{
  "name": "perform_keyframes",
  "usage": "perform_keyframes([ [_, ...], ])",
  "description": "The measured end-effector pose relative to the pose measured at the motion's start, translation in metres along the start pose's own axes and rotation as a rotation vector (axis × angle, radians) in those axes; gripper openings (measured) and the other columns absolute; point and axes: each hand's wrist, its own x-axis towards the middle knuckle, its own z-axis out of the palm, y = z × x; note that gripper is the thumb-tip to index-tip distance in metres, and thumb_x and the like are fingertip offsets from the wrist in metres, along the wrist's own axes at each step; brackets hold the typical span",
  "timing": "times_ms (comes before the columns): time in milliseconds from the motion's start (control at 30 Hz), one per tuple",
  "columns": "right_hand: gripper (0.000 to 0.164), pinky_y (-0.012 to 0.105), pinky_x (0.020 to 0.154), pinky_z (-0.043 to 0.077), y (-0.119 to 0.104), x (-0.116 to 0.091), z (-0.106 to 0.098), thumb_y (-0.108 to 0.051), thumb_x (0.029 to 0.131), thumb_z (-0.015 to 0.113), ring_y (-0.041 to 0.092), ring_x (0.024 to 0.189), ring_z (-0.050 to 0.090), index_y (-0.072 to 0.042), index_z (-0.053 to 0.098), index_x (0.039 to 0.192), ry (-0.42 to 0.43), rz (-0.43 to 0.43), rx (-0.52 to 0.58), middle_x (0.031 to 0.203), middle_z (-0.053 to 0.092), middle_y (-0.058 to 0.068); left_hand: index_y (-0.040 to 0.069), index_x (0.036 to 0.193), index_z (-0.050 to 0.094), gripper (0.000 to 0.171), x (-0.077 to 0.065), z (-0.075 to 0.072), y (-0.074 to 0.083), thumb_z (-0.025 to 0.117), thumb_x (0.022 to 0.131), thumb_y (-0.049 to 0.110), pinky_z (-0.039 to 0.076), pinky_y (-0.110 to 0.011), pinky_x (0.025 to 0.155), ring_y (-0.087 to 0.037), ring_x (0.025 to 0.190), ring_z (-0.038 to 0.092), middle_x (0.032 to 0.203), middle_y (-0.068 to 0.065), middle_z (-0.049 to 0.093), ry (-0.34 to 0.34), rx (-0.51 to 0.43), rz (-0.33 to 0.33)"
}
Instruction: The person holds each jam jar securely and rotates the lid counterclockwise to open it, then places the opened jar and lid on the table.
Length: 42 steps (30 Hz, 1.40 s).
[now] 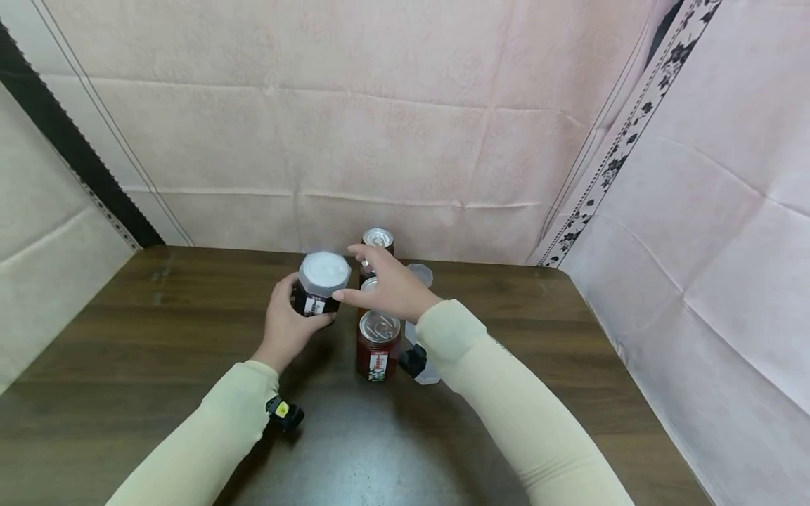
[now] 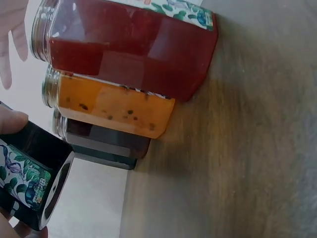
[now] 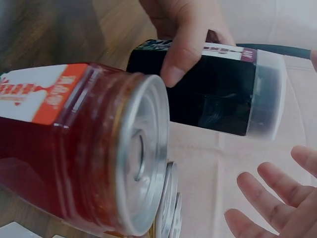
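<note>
In the head view my left hand (image 1: 287, 323) grips a dark hexagonal jar (image 1: 314, 305) by its sides, thumb across the front. A frosted plastic lid (image 1: 324, 273) sits on top of this jar. My right hand (image 1: 395, 284) reaches over the row of jars with fingers spread, its thumb tip close beside the lid. The right wrist view shows these fingers (image 3: 270, 191) apart from the lid and holding nothing. In the left wrist view the held jar (image 2: 29, 173) is tilted, its base facing the camera.
Beside the held jar stands a row: a red jar (image 1: 378, 351) in front, an orange jar (image 2: 114, 106) behind it, then a dark jar (image 2: 106, 139), all with metal ring-pull tops. Frosted lids (image 1: 420, 273) lie right of the row on the wooden table (image 1: 190, 337). Cloth hangs behind.
</note>
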Motion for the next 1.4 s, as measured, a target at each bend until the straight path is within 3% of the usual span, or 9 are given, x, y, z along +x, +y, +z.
perform_keyframes([
  [200,0.082,0.039,0.094,0.048,-0.002,-0.005,0.004,-0.051,0.081,0.072,0.023,0.124,0.048,-0.02,0.034,0.148,-0.009,-0.003,0.004,0.143,0.04,0.008,0.003,0.14,0.038,0.082,-0.008,-0.001,0.003,0.083,0.072,0.014,0.037,-0.057,0.1,-0.035,0.119,0.041,0.13,-0.019,0.042,0.043,0.028,0.035],
  [433,0.084,0.035,0.088,0.049,-0.008,-0.009,0.006,-0.052,0.081,0.071,0.016,0.108,0.052,-0.018,0.035,0.148,-0.011,-0.048,-0.052,0.13,0.05,-0.002,0.003,0.136,0.042,0.078,-0.017,-0.002,0.008,0.083,0.071,0.013,0.036,-0.057,0.099,-0.034,0.118,0.039,0.129,-0.018,0.043,0.062,0.066,0.082],
  [667,0.084,0.028,0.078,0.05,-0.015,-0.013,0.007,-0.048,0.081,0.073,0.018,0.097,0.058,-0.015,0.034,0.147,-0.026,-0.078,-0.058,0.12,0.053,-0.004,0.002,0.133,0.045,0.076,-0.027,-0.003,0.013,0.083,0.068,0.007,0.036,-0.055,0.096,-0.034,0.116,0.039,0.126,-0.018,0.045,0.081,0.079,0.123],
  [833,0.083,0.027,0.073,0.05,-0.019,-0.017,0.008,-0.05,0.08,0.072,0.015,0.089,0.057,-0.017,0.035,0.147,-0.011,-0.067,-0.105,0.123,0.049,-0.001,0.003,0.132,0.046,0.075,-0.032,-0.003,0.016,0.084,0.067,0.006,0.038,-0.055,0.096,-0.033,0.115,0.039,0.127,-0.017,0.045,0.087,0.087,0.136],
  [1067,0.082,0.028,0.075,0.05,-0.023,-0.021,0.01,-0.055,0.08,0.069,0.014,0.092,0.057,-0.02,0.037,0.147,-0.007,-0.062,-0.189,0.136,0.044,0.002,0.003,0.131,0.046,0.073,-0.039,-0.003,0.019,0.084,0.068,0.007,0.04,-0.056,0.095,-0.033,0.115,0.039,0.127,-0.017,0.045,0.08,0.116,0.149],
  [1400,0.077,0.032,0.076,0.051,-0.025,-0.027,0.011,-0.059,0.08,0.067,0.017,0.091,0.058,-0.028,0.039,0.145,-0.018,-0.041,-0.203,0.136,0.043,0.005,0.003,0.129,0.047,0.073,-0.049,-0.001,0.025,0.086,0.067,0.009,0.044,-0.055,0.089,-0.033,0.114,0.039,0.125,-0.017,0.046,0.111,0.151,0.197],
])
